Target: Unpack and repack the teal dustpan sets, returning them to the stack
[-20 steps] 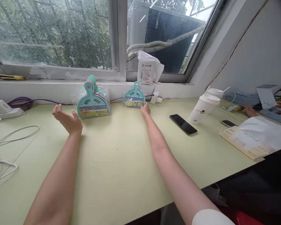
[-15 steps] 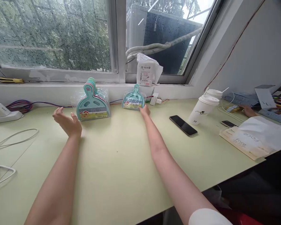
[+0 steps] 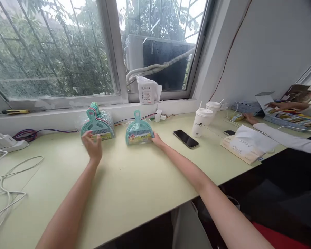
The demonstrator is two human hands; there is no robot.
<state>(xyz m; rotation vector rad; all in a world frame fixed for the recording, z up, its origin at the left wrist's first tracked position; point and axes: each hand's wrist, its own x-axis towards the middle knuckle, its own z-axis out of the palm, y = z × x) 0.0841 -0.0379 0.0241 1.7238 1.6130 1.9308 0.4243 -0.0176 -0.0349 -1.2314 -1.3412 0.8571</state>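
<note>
A row of wrapped dustpan-and-brush sets [image 3: 97, 122], teal in front with pink and green ones behind, leans near the window sill on the left. My left hand [image 3: 92, 144] is raised just in front of it, fingers apart and holding nothing. To the right, a single teal dustpan set [image 3: 138, 130] in clear wrap stands upright on the table. My right hand [image 3: 157, 139] grips its lower right edge; part of the fingers is hidden behind it.
A black phone [image 3: 186, 138], white lidded cups [image 3: 200, 121] and a paper tissue pack [image 3: 245, 145] lie right. White cables [image 3: 9, 190] and a power strip [image 3: 9, 148] are left. Another person's hands [image 3: 251, 119] work at far right among boxes.
The single dustpan set has come forward from the wall with my right hand. My left hand has moved right, in front of the row. The view has turned right.
</note>
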